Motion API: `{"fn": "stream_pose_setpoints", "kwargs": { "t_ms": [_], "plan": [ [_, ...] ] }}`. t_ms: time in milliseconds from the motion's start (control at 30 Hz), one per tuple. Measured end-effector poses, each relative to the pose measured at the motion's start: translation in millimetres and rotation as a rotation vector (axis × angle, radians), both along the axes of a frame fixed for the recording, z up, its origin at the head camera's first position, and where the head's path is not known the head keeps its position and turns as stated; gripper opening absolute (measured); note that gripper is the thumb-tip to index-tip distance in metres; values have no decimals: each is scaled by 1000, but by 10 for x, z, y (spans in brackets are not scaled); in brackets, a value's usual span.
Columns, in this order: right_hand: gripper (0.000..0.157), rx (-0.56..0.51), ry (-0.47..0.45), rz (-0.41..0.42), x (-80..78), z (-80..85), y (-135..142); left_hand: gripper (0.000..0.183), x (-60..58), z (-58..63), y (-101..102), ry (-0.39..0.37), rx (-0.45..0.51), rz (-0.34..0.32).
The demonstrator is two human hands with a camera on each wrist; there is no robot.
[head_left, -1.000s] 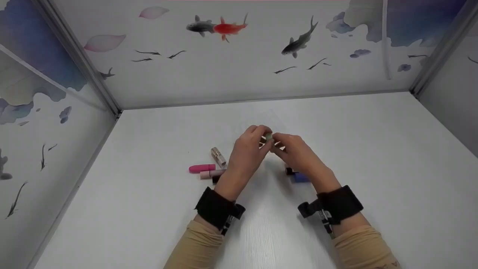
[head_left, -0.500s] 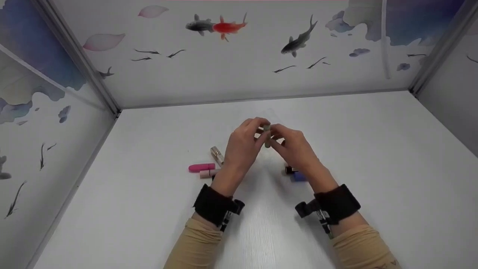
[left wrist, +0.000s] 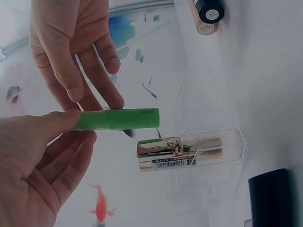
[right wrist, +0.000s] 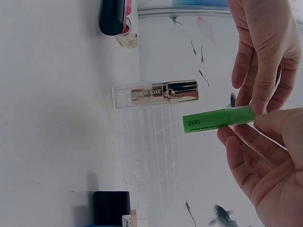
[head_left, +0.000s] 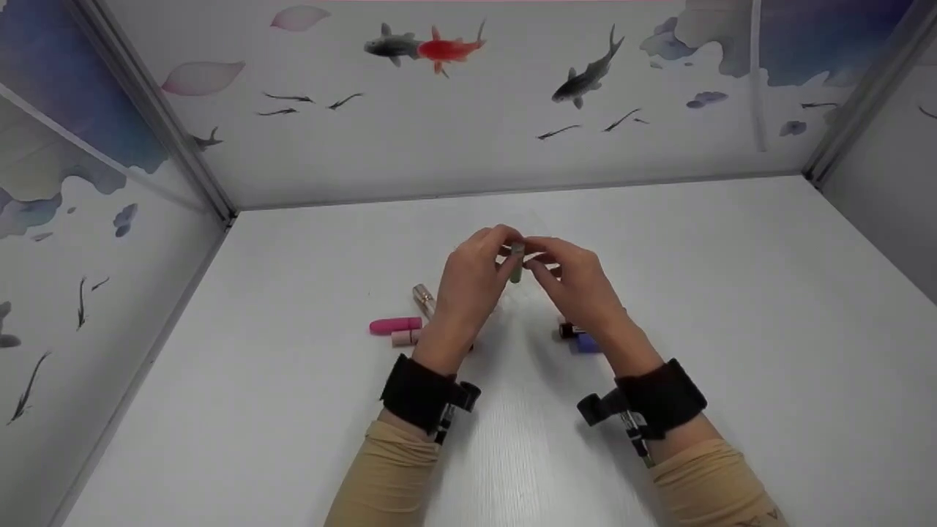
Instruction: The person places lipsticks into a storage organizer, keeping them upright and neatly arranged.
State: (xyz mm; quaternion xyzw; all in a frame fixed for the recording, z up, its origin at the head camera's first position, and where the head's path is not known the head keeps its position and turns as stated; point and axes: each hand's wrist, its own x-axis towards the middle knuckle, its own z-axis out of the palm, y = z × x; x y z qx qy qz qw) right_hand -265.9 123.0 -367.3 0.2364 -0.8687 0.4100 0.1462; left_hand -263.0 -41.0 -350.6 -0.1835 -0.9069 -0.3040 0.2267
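My left hand (head_left: 472, 282) pinches one end of a slim green lipstick tube (left wrist: 125, 119) between thumb and fingers. In the head view the green tube stands nearly upright. My right hand (head_left: 575, 282) is right beside it, its fingers loosely bent. One of its fingertips is at the tube's side, and in the left wrist view its thumb shows a gap to the tube. Close to the tube in both wrist views is a gold lipstick with a clear cap (right wrist: 163, 93), standing at a clear compartmented organizer (right wrist: 163, 142).
Left of my left hand lie a pink lipstick (head_left: 395, 326), a pale pink tube (head_left: 405, 338) and a gold lipstick (head_left: 423, 298). Under my right forearm are a black-capped tube (head_left: 569, 330) and a blue item (head_left: 588, 343). A fish-printed wall (head_left: 498, 161) bounds the table's back.
Both hands have moved slightly away from me and left with the green tube. The tube now shows more of its length, and my right thumb has drawn a little off it.
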Motion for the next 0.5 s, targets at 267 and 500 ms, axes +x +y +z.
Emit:
{"fn": "stream_pose_setpoints", "kwargs": {
  "t_ms": [267,500],
  "plan": [
    [31,-12,-7,21,-15,-24,-31,13,-21,-33,-23,35,-14,24],
    [30,6,-33,31,-15,-55,-55,12,-43,-74,-18,-11,-31,38]
  ]
}}
